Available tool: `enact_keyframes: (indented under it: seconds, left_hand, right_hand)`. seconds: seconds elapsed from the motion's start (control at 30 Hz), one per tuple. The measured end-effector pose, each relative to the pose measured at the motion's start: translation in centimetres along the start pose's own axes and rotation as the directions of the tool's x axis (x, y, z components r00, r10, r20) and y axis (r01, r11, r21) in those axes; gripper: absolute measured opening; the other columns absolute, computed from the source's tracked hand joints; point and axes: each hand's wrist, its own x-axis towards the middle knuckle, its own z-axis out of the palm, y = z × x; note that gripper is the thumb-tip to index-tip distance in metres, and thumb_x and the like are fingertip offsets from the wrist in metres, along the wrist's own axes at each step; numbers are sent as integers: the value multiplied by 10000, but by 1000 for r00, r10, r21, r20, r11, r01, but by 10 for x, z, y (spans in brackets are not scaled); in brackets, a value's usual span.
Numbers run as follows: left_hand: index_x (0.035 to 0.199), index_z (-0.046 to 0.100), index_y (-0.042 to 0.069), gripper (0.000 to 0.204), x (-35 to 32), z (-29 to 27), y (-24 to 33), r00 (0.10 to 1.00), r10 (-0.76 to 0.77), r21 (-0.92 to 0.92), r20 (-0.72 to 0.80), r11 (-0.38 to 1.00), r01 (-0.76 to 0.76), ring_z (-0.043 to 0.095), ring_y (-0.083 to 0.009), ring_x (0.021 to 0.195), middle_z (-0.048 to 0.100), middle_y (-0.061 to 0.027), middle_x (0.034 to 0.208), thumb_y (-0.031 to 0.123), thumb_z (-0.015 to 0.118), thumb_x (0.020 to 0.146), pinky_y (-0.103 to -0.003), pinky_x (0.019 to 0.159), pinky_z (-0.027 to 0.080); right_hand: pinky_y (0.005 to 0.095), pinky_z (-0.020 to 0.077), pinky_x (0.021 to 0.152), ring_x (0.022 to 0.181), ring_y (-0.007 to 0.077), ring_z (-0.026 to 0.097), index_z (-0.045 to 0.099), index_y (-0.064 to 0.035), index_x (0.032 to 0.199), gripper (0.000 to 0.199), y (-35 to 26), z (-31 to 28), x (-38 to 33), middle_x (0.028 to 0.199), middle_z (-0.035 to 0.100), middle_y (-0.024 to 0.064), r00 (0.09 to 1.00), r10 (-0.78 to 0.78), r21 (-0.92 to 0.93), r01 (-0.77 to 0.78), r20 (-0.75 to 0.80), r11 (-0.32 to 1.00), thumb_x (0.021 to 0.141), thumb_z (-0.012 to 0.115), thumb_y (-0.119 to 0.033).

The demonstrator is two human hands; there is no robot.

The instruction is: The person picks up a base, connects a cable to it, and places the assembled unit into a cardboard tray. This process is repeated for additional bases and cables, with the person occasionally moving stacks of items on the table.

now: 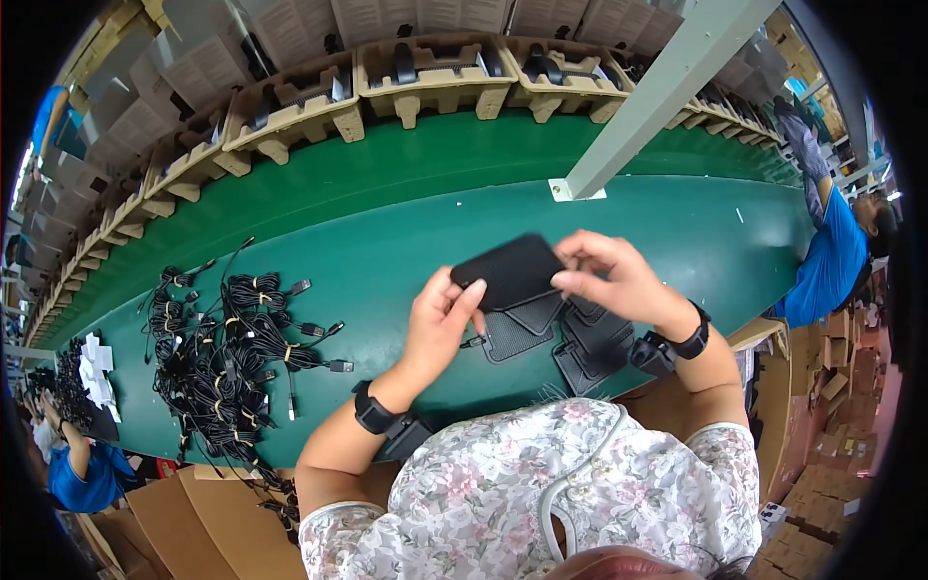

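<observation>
Black rectangular piece (512, 275) — tilted, aloft

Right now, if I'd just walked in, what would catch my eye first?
Probably the black piece near the centre, with the left fingers gripping its left end and the right fingers at its right edge, above the green table. Next might come the tangle of tied black cables on the table to the left, then the row of brown trays curving along the far side.
</observation>
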Motion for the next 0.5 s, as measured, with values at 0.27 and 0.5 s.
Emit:
enact_keyframes:
  seconds: [0.27, 0.5]
  left_hand:
    - [1087, 474, 2, 223, 29, 34, 11, 877, -187, -412, 443, 826, 385, 590, -116, 718, 609, -81, 916, 179, 488, 951, -237, 556, 505]
    - [1136, 450, 17, 254, 35, 46, 3, 776, -194, -156, 600, 923, 351, 615, -141, 805, 618, -115, 986, 197, 474, 958, -251, 636, 515]
  right_hand:
    - [213, 450, 547, 775, 92, 592, 527, 6, 1060, 320, 3, -16, -27, 900, 617, 27, 996, 22, 601, 36, -89, 798, 844, 651, -194]
    - [183, 372, 494, 592, 39, 490, 569, -40, 936, 196, 35, -56, -51, 705, 547, -41, 974, 150, 229, -109, -169, 967, 851, 637, -203]
